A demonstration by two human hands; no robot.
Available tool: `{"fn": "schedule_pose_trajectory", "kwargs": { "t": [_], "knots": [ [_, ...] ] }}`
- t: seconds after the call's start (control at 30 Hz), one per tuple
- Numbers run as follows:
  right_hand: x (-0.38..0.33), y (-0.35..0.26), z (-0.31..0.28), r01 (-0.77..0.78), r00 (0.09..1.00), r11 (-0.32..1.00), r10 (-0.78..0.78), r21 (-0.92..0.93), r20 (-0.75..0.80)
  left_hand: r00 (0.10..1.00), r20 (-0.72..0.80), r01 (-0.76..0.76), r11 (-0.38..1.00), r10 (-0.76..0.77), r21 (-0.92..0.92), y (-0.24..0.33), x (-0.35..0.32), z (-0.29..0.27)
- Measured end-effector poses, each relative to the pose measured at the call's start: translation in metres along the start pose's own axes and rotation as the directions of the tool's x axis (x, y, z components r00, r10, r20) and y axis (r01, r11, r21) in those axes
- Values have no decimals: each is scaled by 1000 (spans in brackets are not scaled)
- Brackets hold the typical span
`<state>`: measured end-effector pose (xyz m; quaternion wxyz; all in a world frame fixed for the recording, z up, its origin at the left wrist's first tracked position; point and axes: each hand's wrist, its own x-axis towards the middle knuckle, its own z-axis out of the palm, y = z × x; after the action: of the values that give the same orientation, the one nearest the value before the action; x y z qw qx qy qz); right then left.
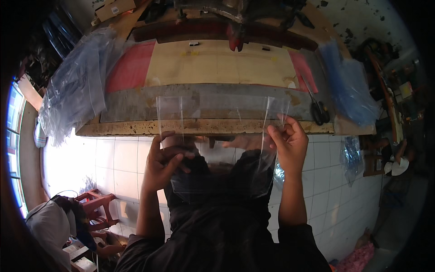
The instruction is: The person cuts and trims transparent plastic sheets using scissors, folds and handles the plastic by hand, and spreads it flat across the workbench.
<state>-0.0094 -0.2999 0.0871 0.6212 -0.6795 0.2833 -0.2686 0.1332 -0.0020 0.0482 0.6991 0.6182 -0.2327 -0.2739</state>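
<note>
Between my two hands a clear plastic sheet point(222, 113), folded along its sides like a bag, is held up in front of my body, its top over the table's front edge. My left hand point(163, 159) grips the left side, with the thumb in front and some fingers seen through the plastic. At the right side my right hand point(289, 141) pinches the edge between thumb and fingers. Beyond the sheet, a yellow board point(217, 63) with red ends lies on the grey worktable point(131, 106), under a dark machine bar point(199, 32) with a red clamp-like part.
Black-handled scissors point(320, 112) lie at the table's right. Clear plastic is heaped at the left point(79, 81) and a bluish plastic stack point(349, 86) at the right. A red stool point(97, 208) and a person point(52, 231) are at lower left; another person point(398, 163) sits far right.
</note>
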Motion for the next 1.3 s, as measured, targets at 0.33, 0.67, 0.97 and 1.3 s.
{"fn": "schedule_pose_trajectory", "kwargs": {
  "t": [0.33,0.67,0.97,1.3],
  "knots": [
    [12,-4,21,527,680,197,-682,-827,270,978,-207,25,993,0,118,5,-3,8],
    [18,5,26,604,783,248,-362,-758,506,989,-148,9,998,-1,54,0,-8,-1],
    [20,12,29,614,761,236,-430,-753,486,978,-179,-72,978,108,196,11,4,-4],
    [18,15,32,611,763,252,-439,-750,474,963,-254,-76,995,88,59,25,-6,4]
  ]
}}
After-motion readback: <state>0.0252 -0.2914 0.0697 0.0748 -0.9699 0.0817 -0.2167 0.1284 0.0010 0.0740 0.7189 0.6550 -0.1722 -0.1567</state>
